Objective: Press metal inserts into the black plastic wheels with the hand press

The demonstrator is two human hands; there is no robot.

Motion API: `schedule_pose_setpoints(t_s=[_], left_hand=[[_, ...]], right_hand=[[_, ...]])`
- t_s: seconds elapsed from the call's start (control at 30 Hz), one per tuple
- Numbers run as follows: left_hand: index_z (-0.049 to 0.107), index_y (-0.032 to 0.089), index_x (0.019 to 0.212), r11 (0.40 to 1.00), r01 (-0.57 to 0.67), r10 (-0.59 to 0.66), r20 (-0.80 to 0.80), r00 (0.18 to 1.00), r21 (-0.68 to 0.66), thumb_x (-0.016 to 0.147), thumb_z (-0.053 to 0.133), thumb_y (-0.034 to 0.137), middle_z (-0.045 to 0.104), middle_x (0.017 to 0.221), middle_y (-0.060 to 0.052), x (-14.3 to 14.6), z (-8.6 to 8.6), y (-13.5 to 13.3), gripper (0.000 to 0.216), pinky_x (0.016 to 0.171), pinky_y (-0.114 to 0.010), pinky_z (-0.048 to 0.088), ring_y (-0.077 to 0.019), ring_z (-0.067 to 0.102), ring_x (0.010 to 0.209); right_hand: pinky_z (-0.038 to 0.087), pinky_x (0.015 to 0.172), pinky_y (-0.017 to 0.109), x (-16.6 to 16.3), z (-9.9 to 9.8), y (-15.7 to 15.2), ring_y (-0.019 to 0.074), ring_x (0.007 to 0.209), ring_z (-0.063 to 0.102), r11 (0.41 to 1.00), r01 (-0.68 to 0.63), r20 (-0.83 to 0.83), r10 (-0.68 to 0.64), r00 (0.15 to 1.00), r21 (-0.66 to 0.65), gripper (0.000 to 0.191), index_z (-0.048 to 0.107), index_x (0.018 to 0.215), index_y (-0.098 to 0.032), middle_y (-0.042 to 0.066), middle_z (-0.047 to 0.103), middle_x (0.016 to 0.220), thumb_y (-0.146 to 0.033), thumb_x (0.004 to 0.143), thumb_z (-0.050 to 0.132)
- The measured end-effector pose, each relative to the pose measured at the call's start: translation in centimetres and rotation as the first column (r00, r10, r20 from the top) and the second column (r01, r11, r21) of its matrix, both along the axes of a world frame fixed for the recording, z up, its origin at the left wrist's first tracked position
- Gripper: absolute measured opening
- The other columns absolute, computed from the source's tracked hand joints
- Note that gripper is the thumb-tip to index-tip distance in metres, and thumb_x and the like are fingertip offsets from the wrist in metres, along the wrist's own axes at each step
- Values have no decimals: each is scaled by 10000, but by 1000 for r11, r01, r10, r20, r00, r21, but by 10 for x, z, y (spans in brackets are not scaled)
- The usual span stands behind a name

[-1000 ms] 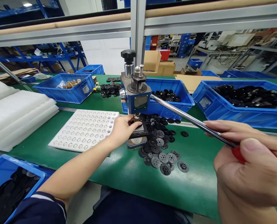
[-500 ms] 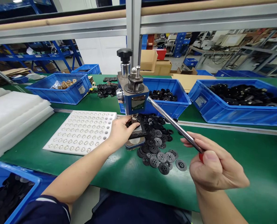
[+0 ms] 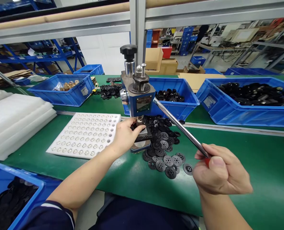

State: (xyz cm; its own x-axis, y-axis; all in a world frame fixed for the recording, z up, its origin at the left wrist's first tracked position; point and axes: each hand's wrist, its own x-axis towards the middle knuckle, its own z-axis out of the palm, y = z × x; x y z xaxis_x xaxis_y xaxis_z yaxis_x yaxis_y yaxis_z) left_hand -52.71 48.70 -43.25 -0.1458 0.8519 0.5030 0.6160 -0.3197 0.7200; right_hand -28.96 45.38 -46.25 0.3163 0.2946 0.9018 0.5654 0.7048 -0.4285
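A small blue hand press (image 3: 138,99) stands on the green bench. My left hand (image 3: 125,134) is at its base, fingers pinched on a small part I cannot make out under the ram. My right hand (image 3: 220,172) is closed round the red-tipped end of the press's long steel lever (image 3: 180,129), which slopes down to the right. A pile of black round discs (image 3: 163,150) lies just right of the press base. A white foam tray (image 3: 84,134) with rows of small metal pieces sits to the left of my left hand.
Blue bins of black parts stand behind the press (image 3: 177,95) and at the right (image 3: 247,102). Another blue bin (image 3: 63,89) is at the back left, one more (image 3: 10,195) at the near left. Stacked white foam sheets (image 3: 15,118) lie at the far left.
My right hand has pulled the lever down and away from the camera, from high at the right to low near the disc pile. My left hand has stayed at the press base.
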Motion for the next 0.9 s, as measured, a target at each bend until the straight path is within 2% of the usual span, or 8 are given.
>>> schedule_pose_setpoints(t_s=[0.1, 0.27, 0.37, 0.5, 0.6, 0.7, 0.73, 0.9], left_hand=[[717, 171, 777, 1000, -4, 5, -18, 1000, 19, 804, 734, 250, 732, 740, -15, 0, -3, 0, 86, 658, -252, 485, -151, 636, 668], [705, 167, 777, 999, -42, 42, -18, 999, 32, 815, 720, 254, 722, 720, -15, 3, -4, 1, 97, 656, -252, 478, -149, 629, 651], [702, 170, 771, 998, -56, 56, 20, 998, -4, 802, 723, 220, 730, 738, -20, 5, -1, 2, 63, 668, -257, 486, -158, 644, 677], [707, 175, 809, 999, -41, 42, 37, 998, -24, 781, 747, 237, 738, 768, -23, 4, -2, 6, 79, 682, -264, 491, -165, 649, 695], [699, 178, 800, 998, -58, 59, 24, 998, -23, 775, 757, 280, 735, 773, -21, 1, -5, 8, 119, 679, -270, 481, -164, 641, 688], [690, 181, 777, 996, -80, 80, 11, 997, -39, 774, 754, 308, 729, 767, -18, -3, -8, 8, 142, 699, -281, 474, -169, 640, 703], [691, 183, 779, 995, -82, 83, 14, 996, -48, 772, 755, 317, 729, 768, -17, -4, -9, 7, 149, 706, -283, 472, -169, 640, 710], [701, 185, 819, 996, -75, 77, 49, 996, -56, 758, 757, 366, 726, 785, -11, -9, -11, 3, 199, 707, -271, 470, -157, 625, 705]], right_hand=[[442, 437, 289, -10, -12, 12, 147, 520, 573, 985, 29, -53, -20, 998, 167, 219, 747, 890, -138, 32, 638, 683, -135, 805, 545], [475, 479, 294, -12, -6, 10, 143, 532, 564, 988, 21, 90, -34, 995, 151, 239, 714, 912, -153, 18, 597, 652, -113, 837, 490], [500, 541, 292, 0, 19, -6, 156, 607, 619, 999, 0, 356, 16, 934, -44, 230, 685, 947, -143, 40, 641, 709, -88, 872, 475], [476, 593, 259, 13, 57, -22, 145, 665, 640, 951, 138, 668, 88, 739, -277, 174, 657, 890, -146, 48, 672, 752, -162, 945, 492], [414, 552, 267, 13, 70, -19, 139, 586, 581, 877, 236, 730, 171, 662, -419, 260, 625, 828, -171, 32, 638, 700, -293, 985, 457], [301, 455, 253, 5, 66, -11, 115, 440, 466, 773, 243, 681, 307, 664, -586, 232, 568, 792, -190, -21, 566, 564, -300, 968, 464], [271, 439, 249, 2, 63, -10, 107, 404, 426, 766, 236, 664, 308, 681, -598, 214, 559, 796, -190, -37, 538, 525, -293, 961, 470], [247, 475, 248, -11, 43, -15, 100, 424, 413, 860, 329, 648, 2, 762, -390, 269, 605, 766, -176, -27, 532, 515, -333, 958, 501]])
